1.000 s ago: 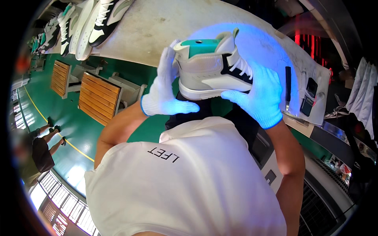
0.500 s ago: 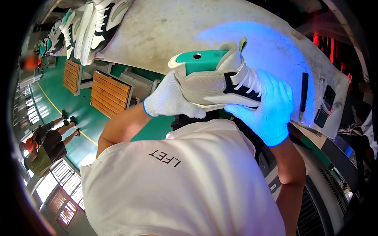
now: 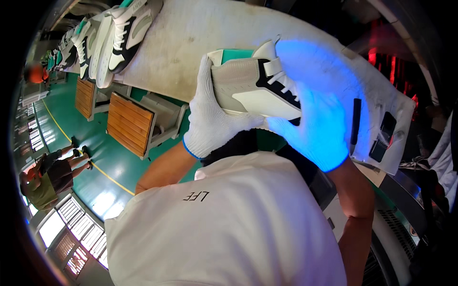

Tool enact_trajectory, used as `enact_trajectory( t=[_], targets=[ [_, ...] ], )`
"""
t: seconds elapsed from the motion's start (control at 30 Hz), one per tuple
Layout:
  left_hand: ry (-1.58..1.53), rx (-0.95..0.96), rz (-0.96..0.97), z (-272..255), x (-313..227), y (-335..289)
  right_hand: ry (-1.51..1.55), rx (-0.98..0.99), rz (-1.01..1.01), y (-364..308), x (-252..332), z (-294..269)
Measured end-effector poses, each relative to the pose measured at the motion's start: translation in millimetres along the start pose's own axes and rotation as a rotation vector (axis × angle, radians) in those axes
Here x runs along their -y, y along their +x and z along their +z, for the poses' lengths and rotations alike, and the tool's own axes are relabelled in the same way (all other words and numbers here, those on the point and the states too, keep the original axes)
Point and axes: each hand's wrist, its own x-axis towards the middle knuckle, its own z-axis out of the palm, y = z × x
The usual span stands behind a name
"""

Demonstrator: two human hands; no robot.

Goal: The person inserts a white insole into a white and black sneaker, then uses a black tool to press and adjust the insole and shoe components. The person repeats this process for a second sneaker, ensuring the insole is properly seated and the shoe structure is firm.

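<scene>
Between my two gloved hands is a white, grey and black sneaker (image 3: 238, 86), its side turned up toward me and its toe to the right. A green shoe last (image 3: 237, 55) shows in its opening. My left hand (image 3: 210, 112), in a white knit glove, grips the heel end, thumb along the sole edge. My right hand (image 3: 317, 126), its glove lit bright blue, is wrapped round the toe end. The toe itself is hidden by that hand. A pool of blue light (image 3: 329, 66) falls on the worktable (image 3: 191, 38) beyond the shoe.
More sneakers (image 3: 125, 38) and a loose white sole (image 3: 103, 59) line the table's left end. At the right lie a black-handled tool (image 3: 356, 121) and a dark device (image 3: 383, 136). Wooden-topped carts (image 3: 129, 123) stand on the green floor, with a person (image 3: 47, 176) farther left.
The sneaker has tilted so its side faces me more and the last's top shows less. My left hand has shifted its hold upward round the heel.
</scene>
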Motion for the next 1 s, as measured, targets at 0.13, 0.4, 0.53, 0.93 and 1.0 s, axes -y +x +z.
enact_trajectory(
  t=[0.13, 0.4, 0.53, 0.93, 1.0],
  targets=[
    [0.446, 0.163, 0.187, -16, -14, 41, 0.141, 0.445, 0.114, 47, -16, -22],
    [0.308, 0.438, 0.246, -15, -10, 75, 0.201, 0.487, 0.087, 50, -26, -10],
    [0.184, 0.534, 0.263, -24, -5, 87, 0.226, 0.499, 0.096, 60, -15, 1],
    [0.472, 0.390, 0.408, 5, -61, 70, 0.835, -0.143, 0.395, 16, -81, -38],
    [0.581, 0.195, 0.838, 54, -83, 70, 0.958, -0.204, 0.441, 5, -83, -25]
  ],
)
